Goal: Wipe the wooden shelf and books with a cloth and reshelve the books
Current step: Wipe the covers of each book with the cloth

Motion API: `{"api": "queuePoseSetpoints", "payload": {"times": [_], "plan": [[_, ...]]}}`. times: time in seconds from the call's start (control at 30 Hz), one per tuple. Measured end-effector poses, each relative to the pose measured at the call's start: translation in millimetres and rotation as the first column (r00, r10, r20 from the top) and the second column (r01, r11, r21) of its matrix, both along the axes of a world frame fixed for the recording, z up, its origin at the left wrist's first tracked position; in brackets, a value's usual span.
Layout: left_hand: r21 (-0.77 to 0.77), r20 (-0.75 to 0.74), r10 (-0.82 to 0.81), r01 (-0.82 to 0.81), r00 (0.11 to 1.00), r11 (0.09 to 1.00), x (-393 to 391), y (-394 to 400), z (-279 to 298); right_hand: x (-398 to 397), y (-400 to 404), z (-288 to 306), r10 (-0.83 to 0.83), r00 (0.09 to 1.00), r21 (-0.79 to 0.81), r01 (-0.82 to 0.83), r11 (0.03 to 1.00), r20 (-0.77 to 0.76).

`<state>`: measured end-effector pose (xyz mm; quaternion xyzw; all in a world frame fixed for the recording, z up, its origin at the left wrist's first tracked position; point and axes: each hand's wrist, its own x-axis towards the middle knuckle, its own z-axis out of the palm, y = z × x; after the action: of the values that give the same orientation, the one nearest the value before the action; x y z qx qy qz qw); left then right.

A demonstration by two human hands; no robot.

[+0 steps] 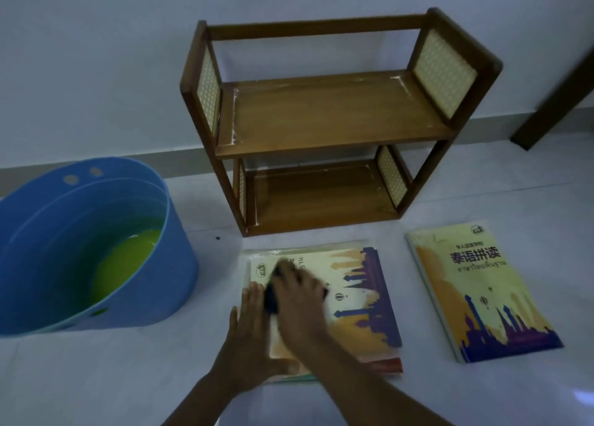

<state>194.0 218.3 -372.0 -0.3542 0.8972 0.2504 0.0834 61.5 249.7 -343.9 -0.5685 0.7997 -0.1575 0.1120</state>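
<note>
- The wooden shelf (pixel 334 117) stands on the pale, smooth floor (pixel 112 377) against a plain wall: 2 flat boards of brown, glossy wood in a darker rounded frame, with cream woven-cane panels set into both ends. Both boards are bare.
- A stack of thin, glossy softcover books (pixel 360 300) lies flat on the floor just in front of the shelf; the top cover is cream and orange with a purple skyline of spires.
- The right hand (pixel 300 292) is spread palm-down on that top cover, pressing on a dark cloth (pixel 271 300), a bunched blue-green wad showing at the hand's left edge. The hand is blurred.
- The left hand (pixel 249 322) lies flat and unclenched, fingers straight, on the left margin of the stack, touching the cloth's edge and gripping nothing.
- A second book pile (pixel 479 290) with a similar cream, orange and purple cover and bold dark print lies flat to the right, apart from the first stack.
- A round blue plastic tub (pixel 173 265) with smooth walls and small holes near its rim sits left of the stack, holding yellow-green liquid (pixel 125 258).
</note>
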Motion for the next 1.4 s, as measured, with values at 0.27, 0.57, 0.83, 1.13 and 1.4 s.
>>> {"api": "queuePoseSetpoints", "payload": {"times": [0.27, 0.57, 0.83, 1.13, 1.4], "plan": [[-0.217, 0.036, -0.064, 0.070, 0.997, 0.974, -6, 9, 16, -103, 86, -6, -0.260, 0.965, 0.029, 0.261, 0.965, -0.038], [-0.260, 0.283, -0.347, 0.420, 0.894, 0.870, -52, 16, 28, -110, 175, -22, -0.640, 0.767, 0.328, 0.594, 0.734, 0.043], [-0.317, 0.420, -0.416, 0.560, 0.807, 0.766, -77, 18, 62, -111, 169, -13, -0.644, 0.765, 0.393, 0.584, 0.710, 0.028], [0.409, -0.384, 0.266, -0.095, 0.884, 0.908, -76, -37, 181, -111, 168, -10, -0.602, 0.798, 0.388, 0.552, 0.738, 0.008], [0.685, -0.127, 0.586, -0.356, 0.801, 0.635, -35, -16, 55, -140, 139, 19, -0.708, 0.484, -0.062, 0.844, 0.532, 0.514]]}}
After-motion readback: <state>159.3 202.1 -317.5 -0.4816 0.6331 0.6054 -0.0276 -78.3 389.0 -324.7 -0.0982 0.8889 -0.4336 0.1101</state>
